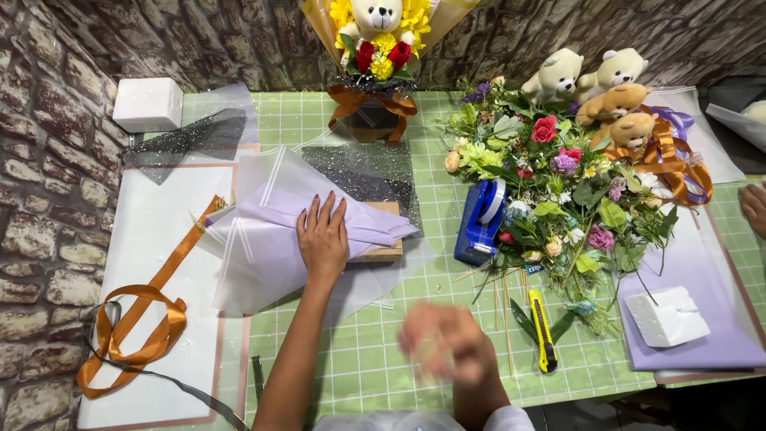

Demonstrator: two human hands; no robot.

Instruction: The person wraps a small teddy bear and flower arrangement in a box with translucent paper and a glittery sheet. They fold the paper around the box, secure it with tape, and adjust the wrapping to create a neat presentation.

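Green gridded cutting mat (383, 351) over a table set against a stone-pattern wall. Left hand (322, 236) lies flat, fingers spread, palm down on folded lilac wrapping paper (275, 219), pinning it; nothing is clasped. The paper sits inside clear cellophane sheets (255, 275) and partly over a small wooden block (387, 251) just to its right. Right hand (447, 343) hovers near the mat's near edge, motion-blurred; whether it is open or closed cannot be told. Right of it, a yellow utility knife (543, 329) lies on the mat beside loose stems. Farther right and back, a blue tape dispenser (481, 221) touches a heap of mixed artificial flowers (550, 191), with four small teddy bears (606, 96) at the far side. Far centre, a finished bouquet (375, 48) with a bear and orange bow. Left, orange ribbon (136, 327) loops on a white sheet; a white foam block (148, 104) sits in the far left corner.
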